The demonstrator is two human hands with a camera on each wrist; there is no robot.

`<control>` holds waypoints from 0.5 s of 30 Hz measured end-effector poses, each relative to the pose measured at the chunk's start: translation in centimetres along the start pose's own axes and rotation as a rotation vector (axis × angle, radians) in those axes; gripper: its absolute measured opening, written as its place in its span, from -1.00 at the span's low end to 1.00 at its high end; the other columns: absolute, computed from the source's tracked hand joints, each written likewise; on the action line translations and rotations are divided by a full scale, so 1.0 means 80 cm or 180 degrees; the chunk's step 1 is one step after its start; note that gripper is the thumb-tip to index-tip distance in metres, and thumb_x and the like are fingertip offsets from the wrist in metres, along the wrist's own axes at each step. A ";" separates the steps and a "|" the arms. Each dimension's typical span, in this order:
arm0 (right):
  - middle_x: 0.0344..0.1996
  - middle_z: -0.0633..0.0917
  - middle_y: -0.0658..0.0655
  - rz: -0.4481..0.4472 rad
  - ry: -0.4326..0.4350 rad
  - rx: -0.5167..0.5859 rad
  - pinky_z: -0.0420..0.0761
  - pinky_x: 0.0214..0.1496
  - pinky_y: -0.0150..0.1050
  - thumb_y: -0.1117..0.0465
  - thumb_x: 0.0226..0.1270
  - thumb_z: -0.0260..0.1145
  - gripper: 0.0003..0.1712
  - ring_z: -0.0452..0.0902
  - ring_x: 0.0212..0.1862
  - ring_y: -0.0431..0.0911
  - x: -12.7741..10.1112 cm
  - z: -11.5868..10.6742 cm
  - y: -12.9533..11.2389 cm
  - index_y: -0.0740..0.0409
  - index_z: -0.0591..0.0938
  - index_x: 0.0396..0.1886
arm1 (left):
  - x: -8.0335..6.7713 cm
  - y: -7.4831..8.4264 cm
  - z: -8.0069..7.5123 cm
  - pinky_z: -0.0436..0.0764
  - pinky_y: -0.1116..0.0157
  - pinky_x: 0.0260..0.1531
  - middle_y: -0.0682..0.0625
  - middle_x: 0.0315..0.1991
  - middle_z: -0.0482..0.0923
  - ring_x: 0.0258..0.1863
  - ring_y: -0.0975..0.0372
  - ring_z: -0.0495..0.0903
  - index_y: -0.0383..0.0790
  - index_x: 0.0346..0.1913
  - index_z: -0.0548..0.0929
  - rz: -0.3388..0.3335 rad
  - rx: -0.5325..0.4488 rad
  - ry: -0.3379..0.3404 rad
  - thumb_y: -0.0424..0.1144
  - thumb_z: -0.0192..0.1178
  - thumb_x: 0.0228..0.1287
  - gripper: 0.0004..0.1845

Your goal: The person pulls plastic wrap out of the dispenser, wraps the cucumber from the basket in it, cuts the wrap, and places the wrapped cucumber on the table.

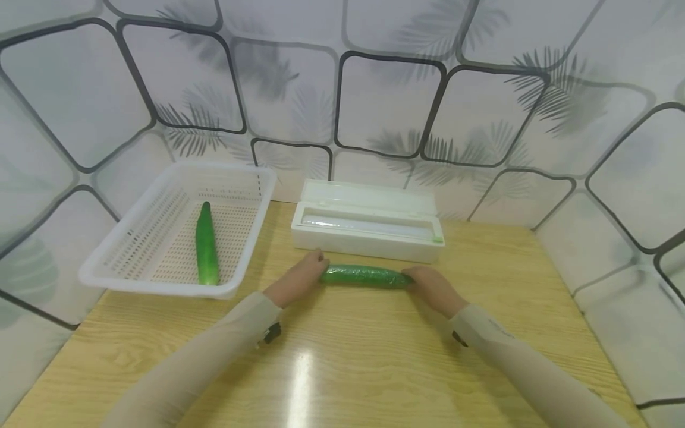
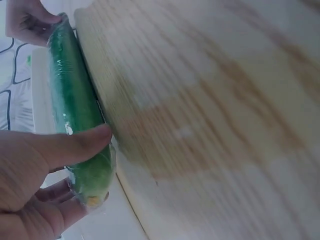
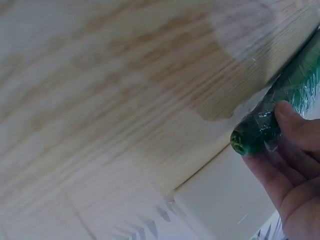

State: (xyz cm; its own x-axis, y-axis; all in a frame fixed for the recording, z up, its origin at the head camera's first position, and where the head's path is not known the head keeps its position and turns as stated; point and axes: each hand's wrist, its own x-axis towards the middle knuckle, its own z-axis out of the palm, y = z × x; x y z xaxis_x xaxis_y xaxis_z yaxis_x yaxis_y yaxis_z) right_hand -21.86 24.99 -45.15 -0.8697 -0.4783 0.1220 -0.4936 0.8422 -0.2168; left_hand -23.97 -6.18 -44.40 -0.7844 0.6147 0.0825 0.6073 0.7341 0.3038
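Note:
A green cucumber [image 1: 366,276] wrapped in clear plastic film lies crosswise between both hands, just in front of the white film box. At its left end the left hand [image 1: 302,277] pinches it; in the left wrist view the thumb lies over the cucumber [image 2: 75,95] with fingers beneath. The right hand [image 1: 432,289] holds the other end, and the right wrist view has its thumb on the film near the cucumber's tip [image 3: 252,134]. The film box [image 1: 366,242] has its lid raised, with a roll of clear film [image 1: 369,226] inside.
On the left stands a white plastic basket [image 1: 241,279] with a second cucumber [image 1: 206,246] lying in it. Patterned wall covering [image 1: 390,107] rises behind and beside the wooden table [image 1: 369,368].

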 end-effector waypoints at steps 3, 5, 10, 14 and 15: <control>-0.10 0.67 0.32 -0.0010 -0.0034 -0.0067 0.57 0.09 0.01 0.38 0.16 0.26 -0.64 0.61 -0.04 0.14 0.000 -0.001 -0.001 0.39 0.55 -0.01 | -0.001 0.000 -0.002 0.61 0.20 -0.04 -0.21 -0.11 0.53 -0.11 0.06 0.56 -0.42 0.02 0.52 -0.0044 -0.0176 0.0049 -0.46 0.19 0.15 -0.66; -0.08 0.66 0.32 -0.0044 -0.0032 -0.0128 0.57 0.09 0.01 0.38 0.21 0.22 -0.64 0.60 -0.03 0.15 -0.001 -0.002 -0.003 0.39 0.53 0.02 | -0.001 -0.002 -0.004 0.61 0.20 -0.04 -0.15 -0.18 0.59 -0.15 0.09 0.58 -0.36 -0.06 0.54 -0.0057 -0.0317 0.0066 -0.44 0.16 0.17 -0.75; -0.03 0.63 0.35 -0.0051 -0.0024 -0.0179 0.55 0.13 0.03 0.37 0.22 0.22 -0.58 0.58 0.02 0.18 -0.002 -0.004 -0.011 0.41 0.48 0.09 | -0.001 -0.003 -0.008 0.59 0.24 -0.13 0.00 -0.36 0.57 -0.30 0.20 0.54 -0.22 -0.28 0.49 -0.0139 -0.0578 -0.0067 -0.40 0.13 0.20 -0.93; -0.09 0.63 0.37 -0.0148 0.0143 -0.0343 0.60 0.06 -0.03 0.41 0.11 0.31 -0.56 0.58 -0.03 0.17 -0.001 0.000 -0.014 0.43 0.52 0.03 | 0.002 -0.002 -0.009 0.59 0.19 -0.05 -0.04 -0.29 0.59 -0.22 0.16 0.57 -0.23 -0.21 0.51 -0.0268 -0.0617 -0.0192 -0.40 0.10 0.24 -0.91; -0.13 0.63 0.35 -0.0169 0.0192 -0.0392 0.62 0.02 -0.07 0.42 0.12 0.30 -0.60 0.59 -0.07 0.14 -0.001 0.001 -0.014 0.42 0.54 0.00 | 0.002 -0.002 -0.008 0.58 0.16 0.00 -0.07 -0.24 0.60 -0.17 0.12 0.58 -0.26 -0.15 0.52 -0.0274 -0.0604 -0.0204 -0.39 0.07 0.27 -0.88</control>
State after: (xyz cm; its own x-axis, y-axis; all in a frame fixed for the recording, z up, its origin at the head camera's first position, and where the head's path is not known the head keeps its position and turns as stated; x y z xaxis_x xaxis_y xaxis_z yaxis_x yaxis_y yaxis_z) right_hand -21.25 24.09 -44.96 -0.8389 -0.5104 0.1891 -0.5322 0.8420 -0.0883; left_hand -24.29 -6.38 -43.81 -0.8191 0.5736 -0.0104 0.4989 0.7211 0.4808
